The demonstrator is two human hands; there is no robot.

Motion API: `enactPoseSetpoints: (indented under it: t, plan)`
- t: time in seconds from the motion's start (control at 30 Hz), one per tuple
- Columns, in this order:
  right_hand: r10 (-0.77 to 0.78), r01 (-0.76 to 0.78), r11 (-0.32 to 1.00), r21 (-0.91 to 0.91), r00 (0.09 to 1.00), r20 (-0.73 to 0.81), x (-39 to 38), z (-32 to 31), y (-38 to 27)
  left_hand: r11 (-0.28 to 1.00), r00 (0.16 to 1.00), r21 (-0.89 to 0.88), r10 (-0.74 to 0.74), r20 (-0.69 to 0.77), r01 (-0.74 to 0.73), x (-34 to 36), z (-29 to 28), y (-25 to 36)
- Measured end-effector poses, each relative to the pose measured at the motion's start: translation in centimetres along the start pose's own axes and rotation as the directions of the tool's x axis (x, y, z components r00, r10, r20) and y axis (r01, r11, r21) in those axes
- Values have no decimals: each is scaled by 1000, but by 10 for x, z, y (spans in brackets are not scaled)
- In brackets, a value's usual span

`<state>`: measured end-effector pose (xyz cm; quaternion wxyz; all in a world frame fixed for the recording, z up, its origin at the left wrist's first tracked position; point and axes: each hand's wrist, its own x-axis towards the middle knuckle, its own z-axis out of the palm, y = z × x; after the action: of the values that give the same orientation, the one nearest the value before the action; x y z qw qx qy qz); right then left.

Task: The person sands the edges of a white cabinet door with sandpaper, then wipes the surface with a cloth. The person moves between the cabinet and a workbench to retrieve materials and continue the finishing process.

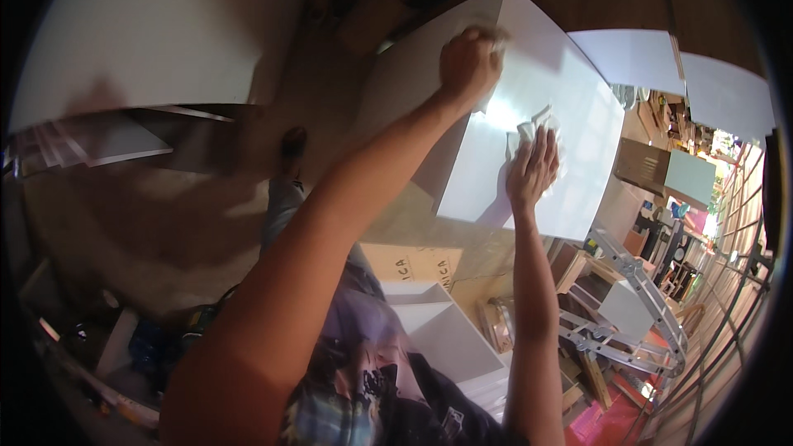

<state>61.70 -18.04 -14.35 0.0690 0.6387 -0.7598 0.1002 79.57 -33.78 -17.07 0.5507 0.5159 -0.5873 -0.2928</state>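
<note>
A white box-shaped cabinet [570, 74] stands before me, with its smooth top face catching a bright glare. My right hand [534, 167] presses a crumpled white cloth [527, 129] onto that face, its fingers lying over the cloth. Above the edge between the top face and the shaded side, my left hand [471, 66] is closed in a fist and smeared by motion. Something pale shows at its fingers, too blurred to name.
A large white panel [149, 25] fills the upper left. An open white box [450, 334] and a brown carton [405, 260] lie close to my body. A folded metal ladder [636, 272] stands at right, near a wire grille [735, 264]. More white panels [632, 56] lie beyond the cabinet.
</note>
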Motion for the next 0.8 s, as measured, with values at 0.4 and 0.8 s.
enactPoseSetpoints:
  t: [0.4, 0.8]
  plan:
    - [-86, 88, 996, -8, 990, 114, -36, 7, -48, 889, 780, 183, -456, 428, 420, -289, -271, 21]
    - [505, -499, 863, -75, 852, 137, -75, -30, 63, 593, 641, -258, -746, 179, 763, -164, -406, 4]
